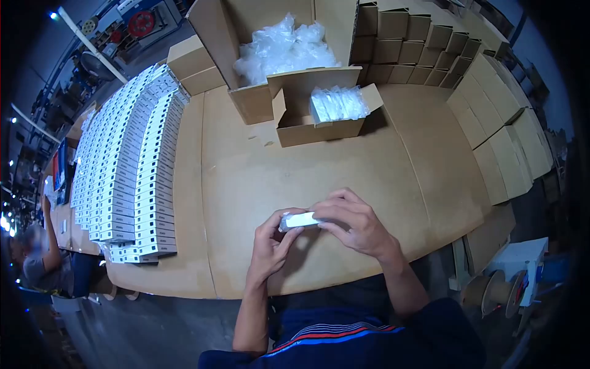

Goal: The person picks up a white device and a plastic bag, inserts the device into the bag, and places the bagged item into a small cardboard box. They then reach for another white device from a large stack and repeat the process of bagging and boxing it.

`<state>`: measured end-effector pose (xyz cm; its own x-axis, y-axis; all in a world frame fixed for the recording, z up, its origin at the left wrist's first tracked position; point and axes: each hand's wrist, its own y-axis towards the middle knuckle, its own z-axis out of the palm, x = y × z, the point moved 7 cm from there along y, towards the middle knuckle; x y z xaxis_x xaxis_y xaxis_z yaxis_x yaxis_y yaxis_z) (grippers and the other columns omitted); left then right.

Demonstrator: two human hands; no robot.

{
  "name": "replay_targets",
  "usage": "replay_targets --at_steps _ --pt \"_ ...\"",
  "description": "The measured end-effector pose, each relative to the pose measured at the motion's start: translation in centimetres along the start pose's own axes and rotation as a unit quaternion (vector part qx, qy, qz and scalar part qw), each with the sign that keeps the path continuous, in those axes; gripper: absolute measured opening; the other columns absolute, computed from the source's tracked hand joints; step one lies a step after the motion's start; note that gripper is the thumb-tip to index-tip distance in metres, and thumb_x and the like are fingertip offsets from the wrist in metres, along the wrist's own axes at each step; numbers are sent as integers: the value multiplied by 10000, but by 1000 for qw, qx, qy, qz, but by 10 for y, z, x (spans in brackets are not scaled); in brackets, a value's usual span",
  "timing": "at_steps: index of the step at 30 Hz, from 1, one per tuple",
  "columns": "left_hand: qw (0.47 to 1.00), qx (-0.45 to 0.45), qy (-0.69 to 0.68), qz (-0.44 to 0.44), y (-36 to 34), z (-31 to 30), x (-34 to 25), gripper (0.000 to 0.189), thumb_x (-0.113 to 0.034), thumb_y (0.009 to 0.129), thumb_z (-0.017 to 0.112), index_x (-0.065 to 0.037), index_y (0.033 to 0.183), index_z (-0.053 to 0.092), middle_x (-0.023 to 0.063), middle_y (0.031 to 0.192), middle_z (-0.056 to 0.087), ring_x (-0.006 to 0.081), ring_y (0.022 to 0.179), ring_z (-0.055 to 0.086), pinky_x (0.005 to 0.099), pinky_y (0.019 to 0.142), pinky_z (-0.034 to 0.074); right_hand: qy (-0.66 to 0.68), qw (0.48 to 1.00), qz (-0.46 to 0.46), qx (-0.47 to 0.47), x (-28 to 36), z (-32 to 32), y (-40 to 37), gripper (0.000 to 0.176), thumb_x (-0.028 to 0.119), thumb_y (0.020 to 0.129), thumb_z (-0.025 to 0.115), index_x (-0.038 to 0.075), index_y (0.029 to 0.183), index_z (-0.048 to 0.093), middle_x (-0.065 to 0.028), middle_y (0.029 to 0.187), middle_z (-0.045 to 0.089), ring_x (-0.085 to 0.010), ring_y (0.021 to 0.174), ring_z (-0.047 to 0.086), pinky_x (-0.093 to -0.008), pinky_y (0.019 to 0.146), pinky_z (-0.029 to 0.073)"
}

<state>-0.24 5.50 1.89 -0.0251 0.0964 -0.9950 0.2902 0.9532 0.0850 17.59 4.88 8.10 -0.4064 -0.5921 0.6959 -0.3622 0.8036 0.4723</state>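
In the head view, a small white box (302, 219) is held just above the front part of the table, with clear plastic film at its left end. My left hand (270, 246) grips that left end between thumb and fingers. Closed on the opposite end is my right hand (356, 224), its fingers over the top and its thumb below. Farther back, an open brown carton (319, 134) holds a row of plastic-wrapped boxes (339, 104) on its right side. Behind it, clear plastic bags (286, 49) fill a larger carton (249, 106).
Stacked white boxes (126, 178) line the table's left side. Rows of brown cartons (424, 43) stand at the back right, and larger cartons (498, 123) sit on the right edge. A person (46, 258) sits at far left. A spool (495, 292) stands off the table's right corner.
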Motion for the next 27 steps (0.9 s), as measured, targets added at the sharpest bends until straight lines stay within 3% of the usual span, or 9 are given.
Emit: replay_targets --at_steps 1,4,7,10,13,14,16,19,27 --pt "1000 -3 3 11 2 0 -2 259 -1 958 667 11 1216 649 70 1050 721 105 938 655 250 767 533 -35 999 -17 18 4 -1 3 288 54 773 801 69 1052 730 -45 1091 716 -283 1010 639 -399 871 556" --pt "1000 0 -13 -3 12 -2 -2 236 -5 959 667 10 1194 661 59 1035 713 110 940 655 253 787 536 -140 985 -77 63 11 -8 17 246 107 798 784 74 1030 709 -48 955 680 -244 869 640 -383 727 555" --pt "998 32 -51 -12 28 -3 2 299 -11 962 667 5 1257 619 54 1120 687 105 1039 635 242 797 541 -152 981 -68 103 4 -12 28 223 120 814 773 71 1017 694 -74 929 662 -264 825 656 -391 694 549" --pt "997 -1 -68 45 52 -11 -10 460 -44 965 663 -24 1402 521 148 1325 608 209 1220 600 339 933 542 -131 988 -78 37 -1 -28 50 232 92 816 792 49 1015 681 -102 889 646 -294 763 666 -385 660 548" --pt "964 -77 234 102 84 -28 -31 586 -90 968 652 -96 1508 425 199 1540 417 331 1363 485 448 1104 451 -132 985 -32 -109 -14 -56 76 209 28 828 794 14 992 666 -109 878 652 -246 698 676 -334 580 558" --pt "939 -61 318 115 94 -28 -31 643 -130 964 652 -153 1551 391 231 1595 333 425 1384 446 478 1148 395 -119 978 2 -173 -21 -63 83 198 17 833 788 8 986 663 -106 877 652 -228 685 674 -320 556 557" --pt "910 -31 385 148 113 -25 -22 665 -127 950 662 -147 1554 382 237 1580 331 458 1370 438 496 1124 414 -103 952 26 -288 -39 -68 98 161 -10 853 765 -10 969 654 -96 870 645 -171 635 655 -280 478 544" --pt "884 -34 444 142 131 -19 -13 743 -117 922 682 -134 1576 330 242 1529 376 452 1308 477 507 1093 438 -163 937 15 -309 -45 -55 121 175 -4 841 777 -8 963 651 -101 878 642 -183 633 656 -285 485 550" --pt "887 -62 436 139 136 -24 -2 853 -82 877 709 6 1583 239 237 1454 449 429 1209 519 470 1045 467 -252 931 40 -260 -86 -21 136 183 15 839 779 11 984 667 -80 851 633 -147 573 573 -278 475 497"
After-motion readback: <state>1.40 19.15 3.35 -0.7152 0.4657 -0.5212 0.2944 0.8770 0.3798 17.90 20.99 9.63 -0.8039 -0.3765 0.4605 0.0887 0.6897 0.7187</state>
